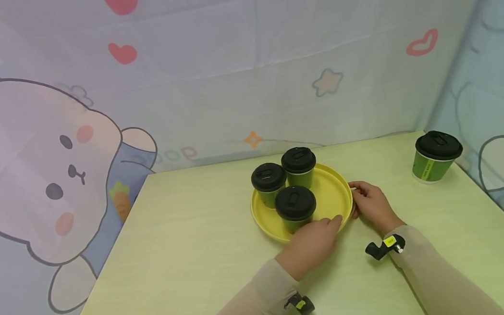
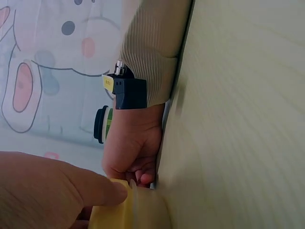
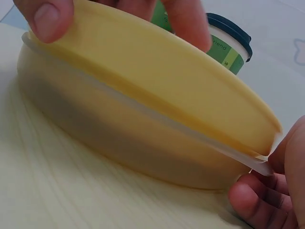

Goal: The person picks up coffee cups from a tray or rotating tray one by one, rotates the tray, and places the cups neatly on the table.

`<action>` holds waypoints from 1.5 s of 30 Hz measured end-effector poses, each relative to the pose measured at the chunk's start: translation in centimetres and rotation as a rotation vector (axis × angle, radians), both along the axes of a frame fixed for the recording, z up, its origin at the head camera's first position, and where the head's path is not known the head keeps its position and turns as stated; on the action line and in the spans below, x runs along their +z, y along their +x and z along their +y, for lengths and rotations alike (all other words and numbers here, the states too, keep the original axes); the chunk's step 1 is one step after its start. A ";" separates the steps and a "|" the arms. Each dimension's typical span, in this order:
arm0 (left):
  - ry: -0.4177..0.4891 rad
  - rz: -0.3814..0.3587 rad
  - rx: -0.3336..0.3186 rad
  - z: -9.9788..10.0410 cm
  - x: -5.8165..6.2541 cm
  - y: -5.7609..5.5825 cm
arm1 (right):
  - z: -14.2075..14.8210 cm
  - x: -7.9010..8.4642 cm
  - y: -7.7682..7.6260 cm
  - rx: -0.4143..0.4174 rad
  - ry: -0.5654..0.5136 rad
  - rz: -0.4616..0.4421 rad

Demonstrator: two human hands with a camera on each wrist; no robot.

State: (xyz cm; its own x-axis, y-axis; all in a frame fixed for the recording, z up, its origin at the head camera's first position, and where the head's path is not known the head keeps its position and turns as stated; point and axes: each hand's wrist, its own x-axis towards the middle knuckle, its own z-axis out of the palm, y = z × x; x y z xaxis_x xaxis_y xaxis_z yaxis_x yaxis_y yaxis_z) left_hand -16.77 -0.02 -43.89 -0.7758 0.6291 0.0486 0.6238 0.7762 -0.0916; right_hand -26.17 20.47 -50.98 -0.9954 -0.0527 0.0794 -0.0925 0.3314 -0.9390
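A round yellow tray [image 1: 332,196] holds three green paper cups with black lids: a left cup [image 1: 269,183], a back cup [image 1: 299,166] and a front cup [image 1: 296,208]. My left hand [image 1: 311,245] grips the tray's near rim beside the front cup, and its thumb presses on the yellow side in the left wrist view. At the right edge, my right hand [image 1: 374,205] pinches the rim between thumb and fingers [image 3: 245,198]. Under the yellow wall, a pale translucent band [image 3: 143,109] shows in the right wrist view.
Another green cup with a black lid [image 1: 436,158] stands apart at the table's right back. The pale wooden table [image 1: 174,239] meets a printed cloth backdrop [image 1: 230,81] behind and at both sides.
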 end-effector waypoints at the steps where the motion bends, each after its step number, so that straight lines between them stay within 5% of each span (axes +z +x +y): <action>1: -0.016 0.009 0.007 0.1 0.0 0.0 | 0.0 0.0 0.0 0.003 -0.006 -0.005; 11: -0.050 -0.003 0.017 0.0 -0.2 0.0 | 0.0 0.2 0.1 0.022 -0.063 -0.034; 30: 0.108 -0.073 -0.054 -3.3 0.1 0.2 | 0.1 0.1 0.0 0.023 -0.084 -0.035; 45: 0.143 -0.092 -0.085 -4.6 -0.2 0.0 | 0.2 0.3 0.0 0.023 -0.058 -0.053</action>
State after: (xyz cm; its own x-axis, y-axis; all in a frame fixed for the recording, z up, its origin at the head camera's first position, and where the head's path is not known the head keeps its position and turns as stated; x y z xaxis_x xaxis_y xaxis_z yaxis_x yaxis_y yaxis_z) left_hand -16.80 -4.67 -44.10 -0.7254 0.6843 0.0737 0.6883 0.7214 0.0763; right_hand -26.15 20.62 -50.67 -0.9969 -0.0727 0.0301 -0.0490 0.2750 -0.9602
